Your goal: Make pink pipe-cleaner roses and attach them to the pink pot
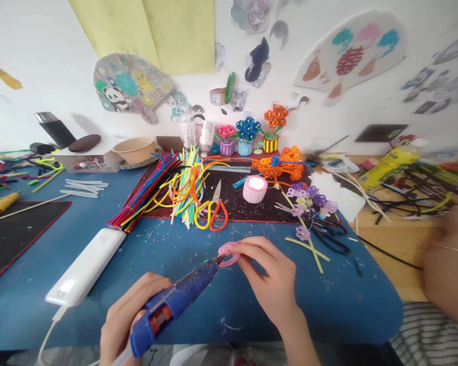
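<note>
My left hand (127,317) is wrapped round the grip of a blue glue gun (175,300), whose nozzle points up and right at a small pink pipe-cleaner loop (228,252). My right hand (269,277) pinches that pink loop just above the blue table (198,264). The gun's tip touches or nearly touches the loop.
A white power strip (87,267) lies to the left. On a black mat (248,203) behind are a heap of coloured pipe cleaners (168,190), red-handled scissors (217,211), a pink cup (255,189), purple pipe-cleaner flowers (309,201) and black scissors (330,236). Another person's arm (448,264) is at the right.
</note>
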Demonstrator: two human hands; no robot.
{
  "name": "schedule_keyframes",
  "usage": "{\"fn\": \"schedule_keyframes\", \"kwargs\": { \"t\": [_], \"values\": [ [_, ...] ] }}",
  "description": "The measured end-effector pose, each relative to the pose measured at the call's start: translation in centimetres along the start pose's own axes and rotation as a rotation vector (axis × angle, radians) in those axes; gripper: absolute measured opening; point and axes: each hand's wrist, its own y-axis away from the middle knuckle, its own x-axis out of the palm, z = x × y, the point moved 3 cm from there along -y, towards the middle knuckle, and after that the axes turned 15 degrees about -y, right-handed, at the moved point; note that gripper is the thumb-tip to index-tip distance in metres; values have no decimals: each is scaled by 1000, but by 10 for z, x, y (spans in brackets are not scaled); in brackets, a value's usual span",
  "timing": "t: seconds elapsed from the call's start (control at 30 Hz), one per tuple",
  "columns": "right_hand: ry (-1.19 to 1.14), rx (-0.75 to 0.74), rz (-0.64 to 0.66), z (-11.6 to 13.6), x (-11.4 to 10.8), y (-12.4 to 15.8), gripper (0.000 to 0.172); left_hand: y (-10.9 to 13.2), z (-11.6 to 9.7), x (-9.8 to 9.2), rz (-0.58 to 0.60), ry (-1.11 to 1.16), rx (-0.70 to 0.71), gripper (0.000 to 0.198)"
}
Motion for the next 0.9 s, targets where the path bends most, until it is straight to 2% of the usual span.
{"fn": "schedule_keyframes", "kwargs": {
  "t": [0.2,0.37,0.53,0.6,0.73,0.83,0.9],
  "values": [
    [3,-13,-14,1,-3,0,28,-2,7,-2,90,-33,68,44],
    [15,-19,-38,3,-6,-1,27,1,13,-4,18,-59,6,52],
    [14,-7,-47,3,-8,-1,26,-4,20,-9,132,-171,175,54],
    [9,2,-54,2,-9,0,26,-6,23,-12,137,-220,220,59],
    [-9,14,-66,1,-12,0,24,-7,20,-12,92,-197,147,59],
    [-12,19,-70,0,-12,0,24,-6,9,-6,106,-86,95,56],
    [-14,12,-63,0,-10,-1,25,-5,-1,-1,65,-7,75,53]
  ]
}}
